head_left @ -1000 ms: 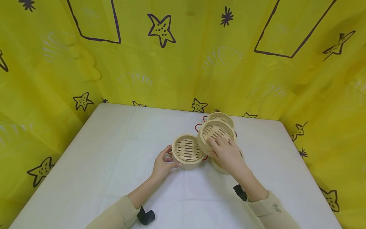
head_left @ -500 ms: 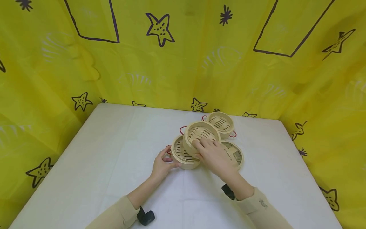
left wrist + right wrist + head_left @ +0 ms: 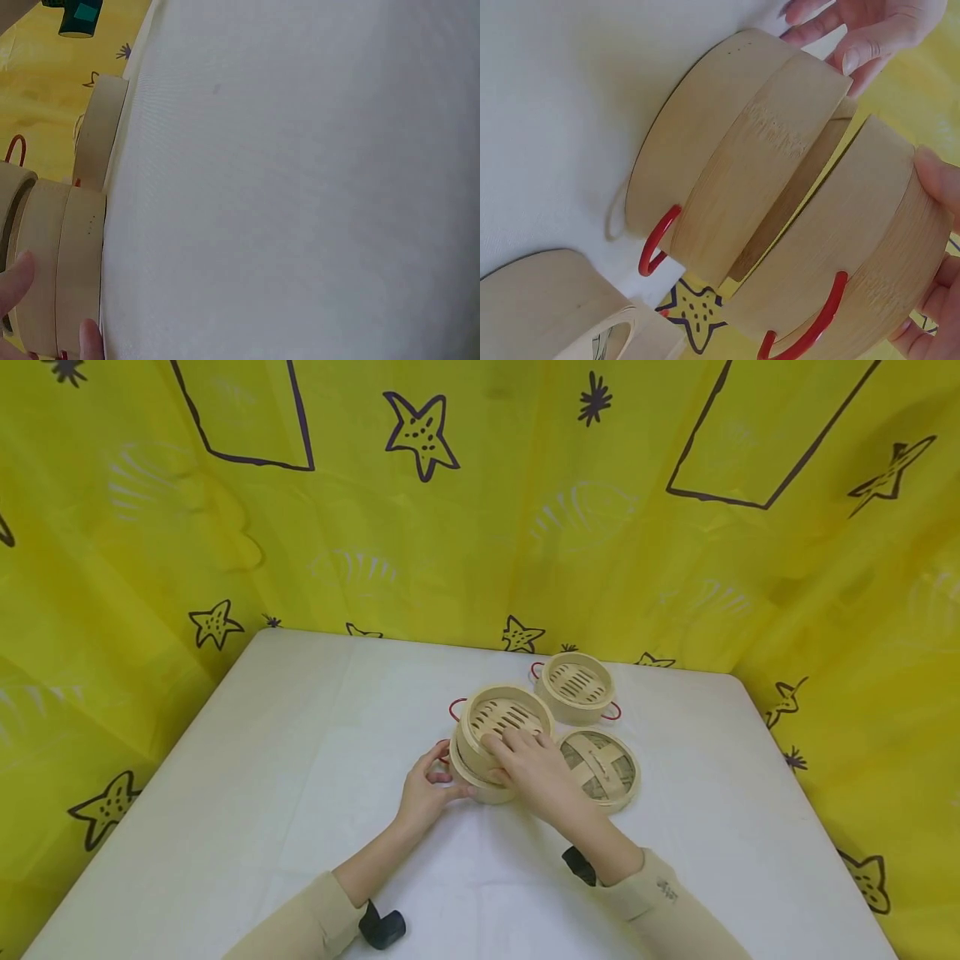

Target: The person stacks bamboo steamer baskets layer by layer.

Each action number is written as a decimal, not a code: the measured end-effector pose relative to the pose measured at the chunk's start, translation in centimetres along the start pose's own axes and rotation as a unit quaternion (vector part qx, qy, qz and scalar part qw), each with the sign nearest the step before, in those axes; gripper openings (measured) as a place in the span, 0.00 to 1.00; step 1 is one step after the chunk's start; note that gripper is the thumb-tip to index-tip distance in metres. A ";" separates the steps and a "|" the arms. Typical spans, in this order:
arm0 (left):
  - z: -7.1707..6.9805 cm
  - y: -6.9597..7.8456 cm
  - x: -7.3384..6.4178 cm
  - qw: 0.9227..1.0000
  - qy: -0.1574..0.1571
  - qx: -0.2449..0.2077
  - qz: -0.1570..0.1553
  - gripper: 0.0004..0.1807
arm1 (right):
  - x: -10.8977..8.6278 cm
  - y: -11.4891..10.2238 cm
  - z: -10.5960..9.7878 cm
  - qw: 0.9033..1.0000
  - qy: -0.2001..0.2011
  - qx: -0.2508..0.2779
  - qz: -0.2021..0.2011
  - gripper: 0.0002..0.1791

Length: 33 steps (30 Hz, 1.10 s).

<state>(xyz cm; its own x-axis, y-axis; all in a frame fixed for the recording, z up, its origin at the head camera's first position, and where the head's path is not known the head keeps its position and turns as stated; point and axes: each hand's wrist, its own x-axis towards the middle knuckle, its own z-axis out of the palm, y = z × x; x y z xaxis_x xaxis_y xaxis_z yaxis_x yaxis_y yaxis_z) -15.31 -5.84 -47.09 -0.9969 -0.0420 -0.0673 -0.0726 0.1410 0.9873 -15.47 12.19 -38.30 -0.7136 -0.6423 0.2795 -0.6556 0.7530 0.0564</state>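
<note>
A bamboo steamer basket (image 3: 489, 792) with red handles stands on the white table; my left hand (image 3: 427, 789) holds its left side between thumb and fingers. Just above it is a second steamer basket (image 3: 504, 717), slightly tilted. My right hand (image 3: 534, 768) grips this upper basket by its near right wall, fingers inside over the slatted floor. In the right wrist view a narrow wedge-shaped gap separates the upper basket (image 3: 855, 240) from the lower basket (image 3: 720, 157); whether they touch at one side, I cannot tell.
A woven bamboo lid (image 3: 600, 768) lies flat to the right of the baskets. Behind it stands a third steamer basket (image 3: 576, 689) with red handles. A yellow patterned curtain (image 3: 450, 543) hangs along the table's far edge and sides.
My right hand has carried the upper basket leftward, from above the lid to above the lower basket, and down towards it. The lid has come into view. My left hand has stayed put.
</note>
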 end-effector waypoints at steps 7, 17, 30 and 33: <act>-0.3 1.9 -0.9 1.000 -0.005 -0.008 0.013 0.43 | 0.3 -0.3 0.2 1.000 0.005 0.000 -0.004 0.22; 0.0 -0.2 -0.1 0.999 0.003 0.004 0.032 0.45 | 0.4 -0.5 0.8 1.000 0.010 -0.018 -0.015 0.21; -0.1 -0.1 -0.1 0.999 -0.002 -0.004 0.032 0.44 | 0.4 -0.7 1.2 0.999 0.019 -0.030 -0.024 0.19; -0.1 -0.1 -0.1 0.999 -0.003 -0.004 0.036 0.44 | 0.4 -0.7 1.1 0.999 0.024 -0.027 -0.024 0.19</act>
<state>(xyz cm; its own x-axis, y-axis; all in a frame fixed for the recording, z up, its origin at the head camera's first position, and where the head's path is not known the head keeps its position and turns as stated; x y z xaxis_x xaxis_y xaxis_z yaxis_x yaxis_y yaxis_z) -15.16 -5.91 -47.20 -0.9997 -0.0256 0.0028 -0.0008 0.1359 0.9907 -15.58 11.26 -39.31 -0.6687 -0.6706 0.3212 -0.6731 0.7295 0.1215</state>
